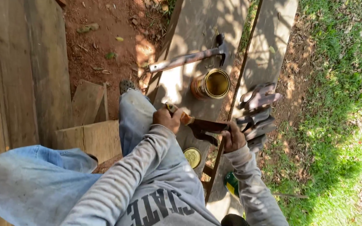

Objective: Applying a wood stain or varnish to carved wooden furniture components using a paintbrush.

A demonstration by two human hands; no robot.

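Note:
My left hand (167,119) grips a small brush (184,119) with a pale handle and an orange band. Its tip rests against a dark metal bracket (208,127), which my right hand (233,139) holds by the other end over a weathered grey plank (189,29). An open tin can (213,84) with a yellowish inside stands on the plank just beyond my hands. Its round lid (192,157) lies on the plank near my left forearm. Both of my arms are in grey sleeves.
A claw hammer (189,58) lies across the plank beyond the can. Several dark metal pieces (257,112) are stacked on a second plank (273,37) to the right. A green and yellow container (231,184) sits under my right forearm. Red dirt is on the left, grass on the right.

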